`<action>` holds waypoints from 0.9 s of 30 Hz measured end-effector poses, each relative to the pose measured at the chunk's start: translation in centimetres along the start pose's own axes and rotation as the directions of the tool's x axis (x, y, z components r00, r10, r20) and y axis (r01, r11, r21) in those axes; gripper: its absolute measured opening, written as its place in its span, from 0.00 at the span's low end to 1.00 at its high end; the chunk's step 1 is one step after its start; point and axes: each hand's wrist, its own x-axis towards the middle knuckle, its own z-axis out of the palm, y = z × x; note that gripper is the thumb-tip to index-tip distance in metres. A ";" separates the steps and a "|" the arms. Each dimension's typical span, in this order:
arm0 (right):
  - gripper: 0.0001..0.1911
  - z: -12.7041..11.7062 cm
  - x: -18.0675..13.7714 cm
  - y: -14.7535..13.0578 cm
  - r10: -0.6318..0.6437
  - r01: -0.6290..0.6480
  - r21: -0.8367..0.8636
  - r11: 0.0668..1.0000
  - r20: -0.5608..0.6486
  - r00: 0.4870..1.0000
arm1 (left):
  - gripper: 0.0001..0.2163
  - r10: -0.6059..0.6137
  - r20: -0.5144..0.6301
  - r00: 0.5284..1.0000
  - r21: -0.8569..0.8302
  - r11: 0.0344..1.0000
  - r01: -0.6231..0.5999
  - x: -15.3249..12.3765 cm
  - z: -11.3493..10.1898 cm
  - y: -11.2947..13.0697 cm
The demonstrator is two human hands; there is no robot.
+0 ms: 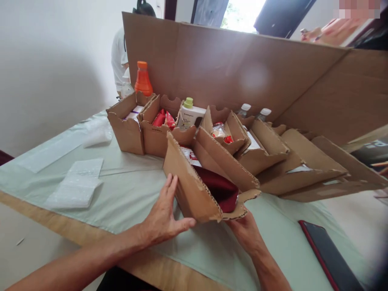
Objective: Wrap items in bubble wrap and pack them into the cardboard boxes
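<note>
In front of me is an open-topped cardboard box [194, 194] with a scalloped front edge. Inside it lie a dark red, shiny item [220, 190] and a white packet with red lettering [190, 156]. My left hand [163, 212] rests against the box's left side, its fingers stretched out and the thumb apart. At the front end, my right hand [244, 230] grips the same box from below, with its fingers partly hidden behind the cardboard. The box sits at an angle before a row of similar boxes.
Behind stand cardboard bins [129, 131] with red packets [163, 118], a white bottle with a green cap [190, 115] and an orange bottle [143, 81]. A tall cardboard panel [212, 60] backs them. Bubble wrap [77, 184] lies left, a phone [329, 254] right. A person [119, 56] is beyond.
</note>
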 end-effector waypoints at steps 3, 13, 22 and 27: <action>0.22 0.7 -0.6 0.8 -0.002 -0.005 -0.064 0.998 -0.117 0.993 | 0.61 0.059 0.074 0.996 0.037 0.997 -0.062 1.1 0.5 -0.3; 0.13 2.0 0.3 -1.2 -0.130 0.068 -0.451 0.890 -0.107 0.986 | 0.52 0.166 0.068 0.984 -0.031 0.986 -0.164 3.0 -2.4 -1.1; 0.18 4.6 7.6 2.3 -0.180 0.111 -0.426 0.898 -0.127 0.975 | 0.18 -0.176 -0.161 0.971 0.304 0.927 0.219 10.0 -5.9 -2.6; 0.14 5.0 6.4 3.9 -0.202 0.160 -0.379 0.912 -0.073 0.977 | 0.08 -0.091 -0.081 0.993 0.263 0.959 0.109 8.8 -4.4 -2.3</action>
